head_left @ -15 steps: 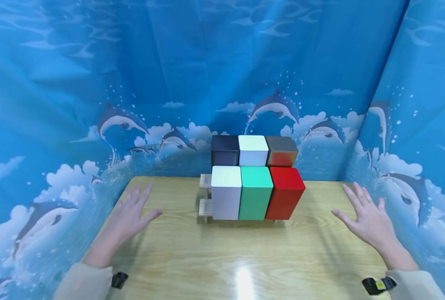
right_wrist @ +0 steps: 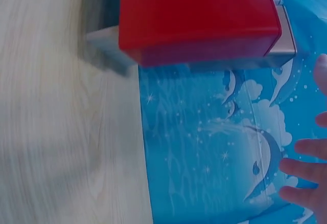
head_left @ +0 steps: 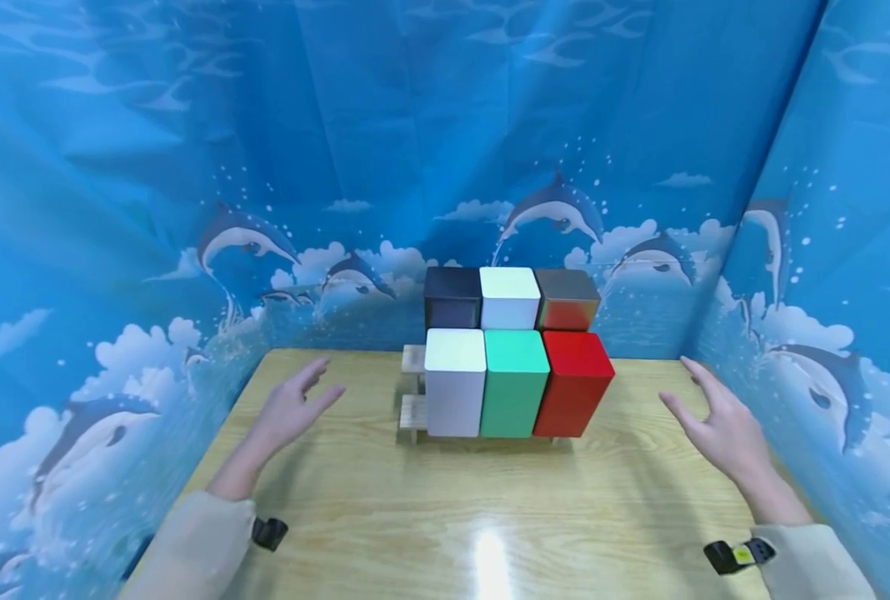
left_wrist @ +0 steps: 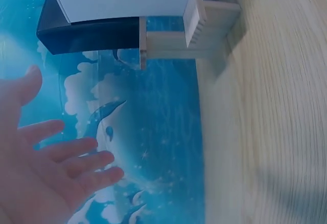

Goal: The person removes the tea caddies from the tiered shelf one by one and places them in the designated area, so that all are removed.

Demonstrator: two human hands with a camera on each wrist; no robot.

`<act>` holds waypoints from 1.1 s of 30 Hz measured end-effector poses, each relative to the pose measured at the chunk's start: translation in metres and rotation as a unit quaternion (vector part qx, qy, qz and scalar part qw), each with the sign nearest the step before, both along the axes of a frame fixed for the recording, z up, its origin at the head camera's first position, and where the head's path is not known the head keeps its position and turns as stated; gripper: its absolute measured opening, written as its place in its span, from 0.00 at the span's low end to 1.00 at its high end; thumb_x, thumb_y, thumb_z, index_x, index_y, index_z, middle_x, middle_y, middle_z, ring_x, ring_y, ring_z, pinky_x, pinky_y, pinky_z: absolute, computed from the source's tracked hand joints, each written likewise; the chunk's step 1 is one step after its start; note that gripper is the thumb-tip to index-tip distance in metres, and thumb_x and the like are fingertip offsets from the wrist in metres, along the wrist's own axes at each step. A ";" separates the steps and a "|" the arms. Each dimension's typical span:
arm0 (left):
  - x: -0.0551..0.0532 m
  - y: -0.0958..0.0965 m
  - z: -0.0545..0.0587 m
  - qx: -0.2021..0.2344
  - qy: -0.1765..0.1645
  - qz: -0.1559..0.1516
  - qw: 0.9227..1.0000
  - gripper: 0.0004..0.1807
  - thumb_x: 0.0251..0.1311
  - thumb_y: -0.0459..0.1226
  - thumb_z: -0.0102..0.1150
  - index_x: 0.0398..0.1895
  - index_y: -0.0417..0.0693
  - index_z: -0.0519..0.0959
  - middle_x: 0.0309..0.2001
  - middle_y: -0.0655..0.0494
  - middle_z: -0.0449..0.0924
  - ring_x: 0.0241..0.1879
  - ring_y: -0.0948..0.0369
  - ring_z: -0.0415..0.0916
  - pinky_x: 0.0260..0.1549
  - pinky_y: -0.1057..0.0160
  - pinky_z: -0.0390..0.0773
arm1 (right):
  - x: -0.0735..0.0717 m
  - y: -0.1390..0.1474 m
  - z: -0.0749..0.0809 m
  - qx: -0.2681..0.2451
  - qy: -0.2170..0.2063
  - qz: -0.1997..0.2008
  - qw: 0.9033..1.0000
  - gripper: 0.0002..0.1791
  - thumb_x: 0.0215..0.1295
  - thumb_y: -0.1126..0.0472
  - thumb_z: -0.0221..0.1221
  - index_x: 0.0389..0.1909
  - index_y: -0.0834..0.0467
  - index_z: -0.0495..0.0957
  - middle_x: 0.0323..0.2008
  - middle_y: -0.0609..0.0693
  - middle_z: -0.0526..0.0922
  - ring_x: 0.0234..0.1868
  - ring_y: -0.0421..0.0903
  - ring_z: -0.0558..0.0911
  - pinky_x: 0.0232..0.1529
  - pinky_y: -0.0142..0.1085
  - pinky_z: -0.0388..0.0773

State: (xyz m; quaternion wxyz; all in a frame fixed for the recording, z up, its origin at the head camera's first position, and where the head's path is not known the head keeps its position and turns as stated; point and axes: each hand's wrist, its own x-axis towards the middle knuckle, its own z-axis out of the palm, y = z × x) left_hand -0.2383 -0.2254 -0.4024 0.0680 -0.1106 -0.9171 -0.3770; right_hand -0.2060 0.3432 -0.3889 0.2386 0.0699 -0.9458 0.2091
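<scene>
Boxes (head_left: 516, 358), six in two rows, stand on a wooden rack (head_left: 413, 412) on the table (head_left: 385, 508). I read left hand (head_left: 287, 410) released, left of the front white box (head_left: 454, 400); right hand (head_left: 726, 429) released too, right of the red box (head_left: 574, 392), both apart.

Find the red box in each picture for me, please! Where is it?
Head: the red box is just right of the middle, beside the green box.
Left wrist: it isn't in this picture.
Right wrist: it's big, at the top middle.
Shared landmark: the wooden table, low in the head view, right side in left wrist, left side in right wrist.
</scene>
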 end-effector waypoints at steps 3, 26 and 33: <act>-0.008 0.006 -0.003 0.075 -0.018 -0.011 0.997 0.38 0.63 0.55 0.51 0.68 0.42 0.59 0.63 0.36 0.63 0.59 0.41 0.64 0.55 0.45 0.67 | -0.004 -0.007 0.001 -0.025 0.004 0.007 1.000 0.34 0.66 0.48 0.54 0.68 0.59 0.58 0.57 0.69 0.68 0.52 0.67 0.70 0.43 0.65 0.65; -0.053 0.045 -0.039 0.357 -0.173 -0.009 0.918 0.31 0.66 0.48 0.49 0.66 0.40 0.60 0.59 0.35 0.67 0.56 0.42 0.68 0.50 0.52 0.74 | -0.033 -0.038 -0.011 -0.134 -0.020 0.116 0.984 0.29 0.64 0.56 0.58 0.66 0.57 0.64 0.61 0.60 0.67 0.55 0.58 0.70 0.51 0.43 0.73; -0.068 0.056 -0.045 0.410 -0.216 0.012 0.886 0.31 0.67 0.48 0.49 0.67 0.42 0.58 0.60 0.36 0.65 0.57 0.43 0.68 0.52 0.49 0.72 | -0.039 -0.044 -0.013 -0.162 -0.045 0.124 0.978 0.30 0.65 0.55 0.57 0.67 0.55 0.62 0.62 0.59 0.66 0.56 0.59 0.70 0.47 0.26 0.72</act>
